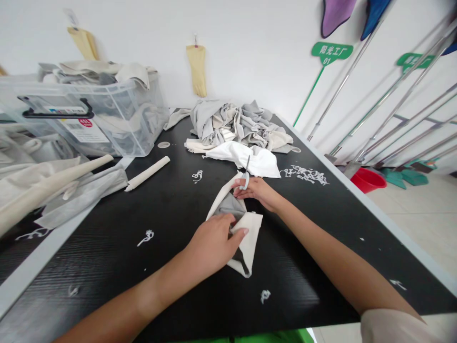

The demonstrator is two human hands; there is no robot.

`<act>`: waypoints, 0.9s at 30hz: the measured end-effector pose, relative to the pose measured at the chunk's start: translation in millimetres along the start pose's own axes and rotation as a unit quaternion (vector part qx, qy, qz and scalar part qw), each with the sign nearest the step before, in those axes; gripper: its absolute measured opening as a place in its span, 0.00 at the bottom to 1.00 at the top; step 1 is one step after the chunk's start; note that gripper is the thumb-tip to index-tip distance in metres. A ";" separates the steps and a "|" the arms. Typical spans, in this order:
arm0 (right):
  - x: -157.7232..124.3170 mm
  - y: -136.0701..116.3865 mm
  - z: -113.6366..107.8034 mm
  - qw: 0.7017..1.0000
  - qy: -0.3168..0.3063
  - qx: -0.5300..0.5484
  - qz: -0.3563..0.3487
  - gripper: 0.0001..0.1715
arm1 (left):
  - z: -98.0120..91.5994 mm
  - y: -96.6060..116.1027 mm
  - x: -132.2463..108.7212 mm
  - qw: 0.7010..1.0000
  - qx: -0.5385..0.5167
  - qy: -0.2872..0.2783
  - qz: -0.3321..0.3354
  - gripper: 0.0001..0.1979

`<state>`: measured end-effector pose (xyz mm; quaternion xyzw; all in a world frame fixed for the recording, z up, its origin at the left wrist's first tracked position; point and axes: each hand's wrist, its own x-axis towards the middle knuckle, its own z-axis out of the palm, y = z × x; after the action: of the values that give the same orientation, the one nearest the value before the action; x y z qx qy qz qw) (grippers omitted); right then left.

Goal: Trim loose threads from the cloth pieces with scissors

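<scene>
One beige-and-grey cloth (250,226) at mid-table, long axis running away from the person, far end tipped slightly left. Left hand (214,240) lies across its left edge, thumb set apart from curled fingers; fingertips partly hidden, can't tell whether they pinch. Right hand (260,191) is at the far end, fingers closed around the handle of scissors (245,180), fingertips at the cloth's edge. Key relation: cloth runs back toward the person and left from the right hand; that hand is nearer the far tip, left hand nearer the near end. Scissor blades point away from the cloth's body, toward a white cloth (264,163) just beyond. Behind that, a heap of cloths (209,119). Thread scraps (309,175) right of it on the black table (171,300). Far left, a clear plastic bin (137,128) overfilled with cloth.
</scene>
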<state>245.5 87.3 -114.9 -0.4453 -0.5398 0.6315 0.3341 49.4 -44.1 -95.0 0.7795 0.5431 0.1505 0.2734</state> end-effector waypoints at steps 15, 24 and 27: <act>-2.1 -4.4 -8.3 0.981 0.019 -0.157 -0.113 0.23 | -61.4 2.2 -21.2 0.959 0.070 0.003 0.276 0.14; -1.9 -3.9 -18.2 0.841 0.246 -0.474 -0.085 0.27 | -46.9 -4.6 -63.1 0.962 0.025 -0.143 0.230 0.15; -7.4 -9.1 -19.4 0.815 0.274 -0.506 -0.066 0.27 | -58.7 -22.3 -62.8 0.971 -0.022 -0.162 0.175 0.22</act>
<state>265.6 89.9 -104.9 -0.6696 -0.6973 0.0975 0.2363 -21.7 -81.2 -57.0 0.8702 0.3437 0.0793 0.3441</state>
